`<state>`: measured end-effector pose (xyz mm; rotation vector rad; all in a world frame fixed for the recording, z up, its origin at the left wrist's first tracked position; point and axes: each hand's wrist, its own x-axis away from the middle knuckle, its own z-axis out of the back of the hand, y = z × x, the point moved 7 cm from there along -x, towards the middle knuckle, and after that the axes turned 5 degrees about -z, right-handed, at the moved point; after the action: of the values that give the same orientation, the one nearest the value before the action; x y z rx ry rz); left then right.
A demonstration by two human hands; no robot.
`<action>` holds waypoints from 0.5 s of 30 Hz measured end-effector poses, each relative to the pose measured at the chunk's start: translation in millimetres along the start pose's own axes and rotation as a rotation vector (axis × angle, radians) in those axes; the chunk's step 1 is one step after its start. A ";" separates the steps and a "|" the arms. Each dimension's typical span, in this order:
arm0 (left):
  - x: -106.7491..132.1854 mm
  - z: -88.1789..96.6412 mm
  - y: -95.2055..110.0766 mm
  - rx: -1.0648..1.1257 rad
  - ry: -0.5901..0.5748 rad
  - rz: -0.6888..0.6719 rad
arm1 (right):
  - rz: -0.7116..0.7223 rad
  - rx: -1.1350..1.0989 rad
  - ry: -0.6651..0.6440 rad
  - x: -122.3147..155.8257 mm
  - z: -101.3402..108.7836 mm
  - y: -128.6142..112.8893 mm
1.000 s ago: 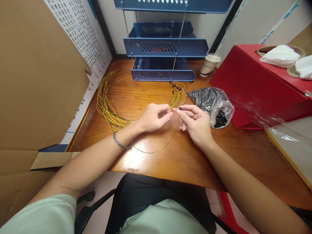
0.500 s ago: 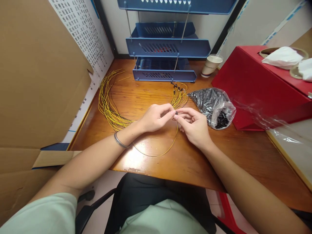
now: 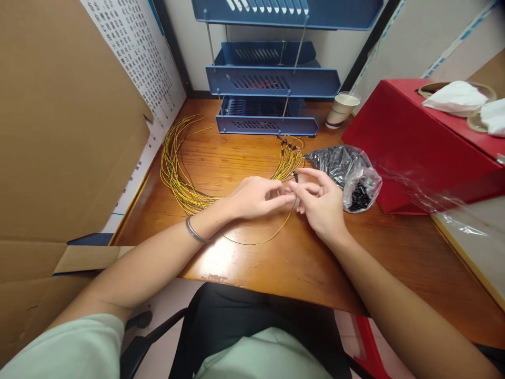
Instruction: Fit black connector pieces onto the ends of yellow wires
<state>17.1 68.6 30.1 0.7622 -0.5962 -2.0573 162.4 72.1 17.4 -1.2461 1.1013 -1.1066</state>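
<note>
A small black connector (image 3: pixel 295 177) shows between the thumb and forefinger of my right hand (image 3: pixel 320 205), which is closed on it at the end of a thin yellow-and-black wire (image 3: pixel 276 233). My left hand (image 3: pixel 258 197) is beside it, thumb and forefinger closing at the wire just below the connector; the exact contact is hidden. From the fingers the wire curves down and left under my left wrist. Behind my hands lies a bundle of yellow-and-black wires (image 3: pixel 173 173), with black ends (image 3: pixel 287 145) gathered at the right.
A clear plastic bag (image 3: pixel 335 163) of small black parts lies right of my right hand. Blue stacked trays (image 3: pixel 272 81) and a paper cup (image 3: pixel 341 109) stand at the back. A red box (image 3: pixel 418 152) is at the right, cardboard (image 3: pixel 71 121) at the left.
Both hands have shifted slightly right. My right fingers have spread a little, showing more of the black connector, and my left fingertips have dropped below it.
</note>
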 end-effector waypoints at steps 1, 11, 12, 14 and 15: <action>0.9 -3.7 3.4 -0.047 -0.057 -0.024 | 0.000 -0.013 0.032 -0.5 2.4 -0.3; 11.3 -28.6 25.7 -0.230 -0.295 -0.158 | -0.047 -0.071 0.123 -5.5 10.5 1.7; 9.8 -26.6 22.0 -0.254 -0.286 -0.154 | -0.057 -0.077 0.129 -6.1 11.6 2.5; 6.0 -19.5 12.8 -0.318 -0.253 -0.134 | -0.084 -0.090 0.132 -6.8 12.0 5.2; 3.8 -14.9 8.2 -0.352 -0.232 -0.122 | -0.097 -0.094 0.127 -6.8 11.1 6.9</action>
<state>30.3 59.0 23.8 0.3655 -0.3031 -2.2994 172.6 80.5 10.8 -1.3288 1.2108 -1.2329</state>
